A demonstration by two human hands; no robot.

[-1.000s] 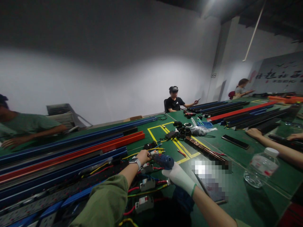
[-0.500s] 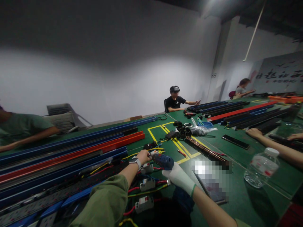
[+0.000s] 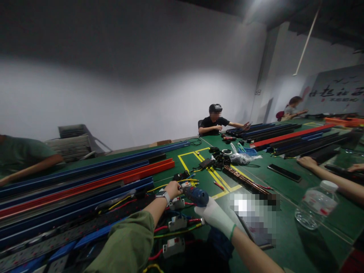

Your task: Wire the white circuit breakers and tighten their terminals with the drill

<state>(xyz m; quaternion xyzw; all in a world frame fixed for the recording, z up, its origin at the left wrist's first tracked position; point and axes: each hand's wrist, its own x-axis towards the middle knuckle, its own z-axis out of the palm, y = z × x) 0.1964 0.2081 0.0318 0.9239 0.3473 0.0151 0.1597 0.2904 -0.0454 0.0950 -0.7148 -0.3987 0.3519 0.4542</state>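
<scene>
A blue-and-black power drill is in my right hand, which wears a white glove and is closed around its grip. Its front end points left, toward my bare left hand. The fingers of that hand are closed together at the drill's tip; whatever they pinch is too small and covered to make out. A watch is on my left wrist. Close below both hands lie several white circuit breakers with red and yellow-green wires. Another breaker, partly hidden, sits just beyond the drill tip.
Long blue rails and an orange-red rail lie to the left, beside black socket strips. Copper strips, a phone and a plastic bottle are on the right. Co-workers sit around the green table.
Both my hands and the drill stay almost in place. The person across the table has shifted right and raised a hand to the chest. The view has moved slightly.
</scene>
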